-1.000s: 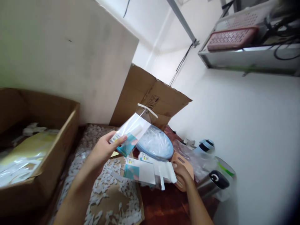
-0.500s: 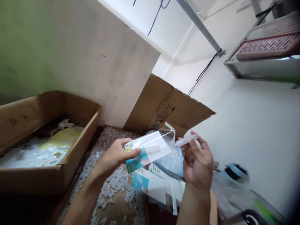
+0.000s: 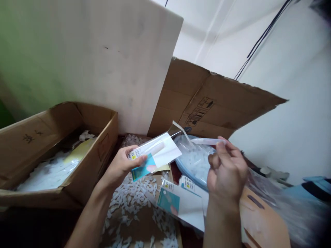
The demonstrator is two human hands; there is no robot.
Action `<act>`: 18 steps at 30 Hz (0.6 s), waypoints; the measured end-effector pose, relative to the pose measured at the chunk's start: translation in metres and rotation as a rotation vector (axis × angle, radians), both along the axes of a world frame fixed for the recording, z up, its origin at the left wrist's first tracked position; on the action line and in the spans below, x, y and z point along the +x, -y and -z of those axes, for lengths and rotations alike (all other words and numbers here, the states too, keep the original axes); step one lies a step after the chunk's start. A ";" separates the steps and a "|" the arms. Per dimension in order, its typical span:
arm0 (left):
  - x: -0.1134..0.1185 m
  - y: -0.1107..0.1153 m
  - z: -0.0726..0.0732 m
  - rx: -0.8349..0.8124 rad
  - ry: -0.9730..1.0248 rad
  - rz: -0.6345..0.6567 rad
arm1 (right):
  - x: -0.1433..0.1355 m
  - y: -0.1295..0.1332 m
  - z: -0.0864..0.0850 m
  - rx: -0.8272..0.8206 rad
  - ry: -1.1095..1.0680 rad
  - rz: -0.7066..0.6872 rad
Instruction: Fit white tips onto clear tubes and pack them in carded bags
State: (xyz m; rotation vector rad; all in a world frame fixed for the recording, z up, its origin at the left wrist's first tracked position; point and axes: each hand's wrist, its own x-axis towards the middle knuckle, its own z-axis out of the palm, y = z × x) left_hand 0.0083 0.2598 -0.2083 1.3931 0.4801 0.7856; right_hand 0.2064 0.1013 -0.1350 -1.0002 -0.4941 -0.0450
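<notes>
My left hand (image 3: 128, 163) pinches the lower left corner of a clear packet (image 3: 168, 148) with a white and teal card and a pale slim piece inside. The packet's open flap points up and right. My right hand (image 3: 227, 165) grips a translucent white strip (image 3: 207, 141) between thumb and fingers, its far end close to the flap. Behind the right hand sits a round blue basin (image 3: 181, 165) with clear plastic and pale pieces in it. More carded packets (image 3: 181, 203) lie below, between the two forearms.
At the left stands an open cardboard box (image 3: 106, 144) with white pieces and a yellow sheet. Many small white pieces (image 3: 129, 199) cover cardboard below my hands. A cardboard flap (image 3: 222, 103) leans behind the basin. An orange board (image 3: 269, 217) and clear plastic (image 3: 279, 196) are at the right.
The view has shifted, and the shelf at the upper right is out of frame. The strip in my right hand now lies nearly level, its left end by the packet's flap.
</notes>
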 end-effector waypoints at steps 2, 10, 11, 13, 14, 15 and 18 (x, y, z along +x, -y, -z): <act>0.000 -0.003 0.004 0.024 -0.026 0.037 | -0.006 -0.006 0.003 -0.041 -0.009 -0.099; 0.007 0.004 0.002 0.047 -0.076 0.059 | -0.008 -0.014 0.005 0.067 -0.071 0.039; 0.008 0.005 0.002 0.047 -0.067 0.059 | -0.005 -0.013 0.005 0.083 -0.082 0.094; 0.010 0.007 0.001 0.049 -0.049 0.064 | 0.001 -0.012 0.006 0.093 -0.099 0.138; 0.011 0.008 0.002 0.051 -0.040 0.070 | 0.004 -0.012 0.007 0.089 -0.110 0.123; 0.012 0.010 0.002 0.054 -0.033 0.079 | 0.005 -0.012 0.007 0.080 -0.124 0.091; 0.014 0.013 0.002 0.056 -0.018 0.107 | 0.006 -0.010 0.008 0.060 -0.160 0.006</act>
